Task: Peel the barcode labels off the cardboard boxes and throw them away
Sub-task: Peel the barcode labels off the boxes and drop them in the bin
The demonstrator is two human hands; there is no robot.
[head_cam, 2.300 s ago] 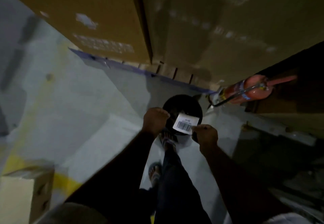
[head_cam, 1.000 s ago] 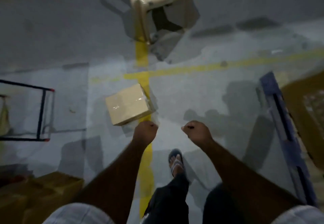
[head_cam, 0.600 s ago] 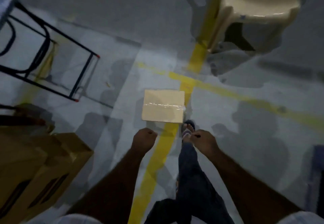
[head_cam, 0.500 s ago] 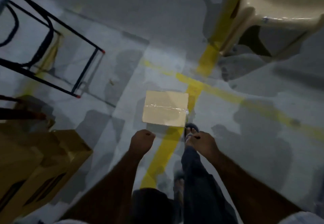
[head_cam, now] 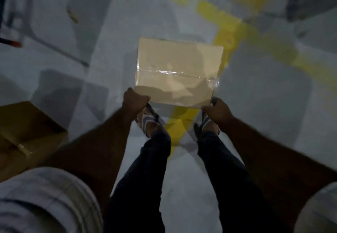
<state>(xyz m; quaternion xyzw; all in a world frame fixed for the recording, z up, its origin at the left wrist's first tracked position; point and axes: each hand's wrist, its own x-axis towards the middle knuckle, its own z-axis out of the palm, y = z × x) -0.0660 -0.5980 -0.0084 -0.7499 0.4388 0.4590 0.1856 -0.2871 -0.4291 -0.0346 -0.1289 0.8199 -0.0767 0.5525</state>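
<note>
Head view, left hand (head_cam: 135, 100), right hand (head_cam: 217, 110) curled at cardboard box (head_cam: 179, 63) corners, grip unclear

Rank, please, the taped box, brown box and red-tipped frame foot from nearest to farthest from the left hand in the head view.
1. taped box, its near-left corner at the left hand.
2. brown box, lower left.
3. red-tipped frame foot, far left.

No legible text, label, brand or number anywhere, not even on the cardboard box (head_cam: 179, 63).
</note>
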